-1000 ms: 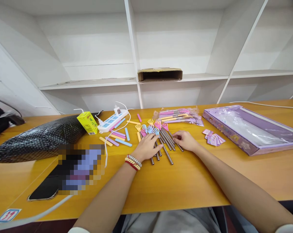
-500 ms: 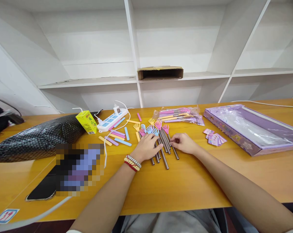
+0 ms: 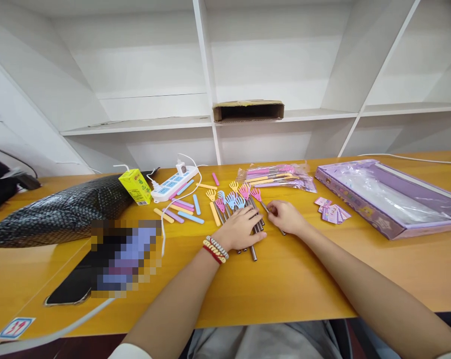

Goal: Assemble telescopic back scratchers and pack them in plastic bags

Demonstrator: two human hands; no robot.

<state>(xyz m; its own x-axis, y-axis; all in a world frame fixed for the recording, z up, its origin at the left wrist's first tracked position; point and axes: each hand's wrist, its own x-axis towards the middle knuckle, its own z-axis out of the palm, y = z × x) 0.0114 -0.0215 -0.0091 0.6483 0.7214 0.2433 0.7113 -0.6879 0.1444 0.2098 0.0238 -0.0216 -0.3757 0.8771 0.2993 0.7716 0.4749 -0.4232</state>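
Pink-headed back scratcher, and we have its slim rod pinched in the fingers of our right hand, the nearer one, low over the bench! Its claw points beyond and left of those fingers; the long axis slants under them, back toward us and rightward. Our left hand lies spread, unclenched, across neighbouring back scratchers: shiny metal rods, curved plastic claws. Farther left of it, we see flat pastel strips.

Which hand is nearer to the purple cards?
Right. The right hand is just left of the purple cards, pinching a pink-clawed rod; the left hand is farther left, over the heap of rods.
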